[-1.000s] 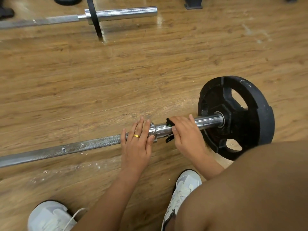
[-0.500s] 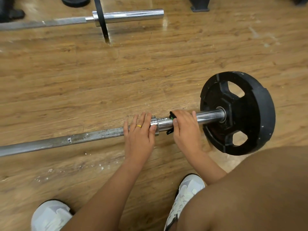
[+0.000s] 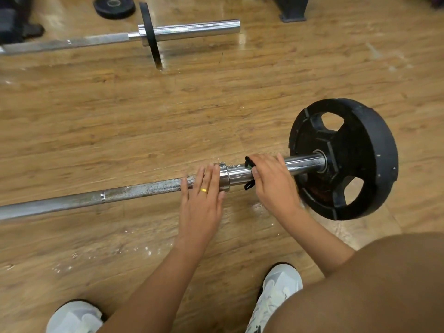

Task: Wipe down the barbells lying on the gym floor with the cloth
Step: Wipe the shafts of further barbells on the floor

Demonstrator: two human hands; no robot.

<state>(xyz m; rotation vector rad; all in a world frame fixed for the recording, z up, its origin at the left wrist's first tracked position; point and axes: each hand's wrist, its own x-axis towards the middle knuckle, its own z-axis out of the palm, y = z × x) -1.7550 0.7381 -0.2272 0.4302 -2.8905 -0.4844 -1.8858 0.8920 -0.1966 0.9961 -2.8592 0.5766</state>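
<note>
Little has shifted in the last second: the right hand (image 3: 274,183) has crept slightly along the chrome sleeve (image 3: 304,163) toward the big black rubber weight plate (image 3: 374,150), and the view has tipped up to take in more of the far floor.

The right hand's fingers curl over the sleeve, pinching a small dark cloth (image 3: 248,163) against the metal; only its edges show above and below the thumb. The left hand (image 3: 201,200) lies flat with straight fingers on the knurled grey shaft of the near steel barbell (image 3: 144,191), touching the shiny collar (image 3: 223,175), seemingly to steady it on the wooden plank floor (image 3: 168,116).

The work looks to be at an early or middle stage. The sleeve is being rubbed now, while the long shaft to the left appears dull and speckled, so it probably remains. The second chrome barbell (image 3: 192,30), lying well apart at the top with a thin black plate (image 3: 150,32), is not being touched.
</note>
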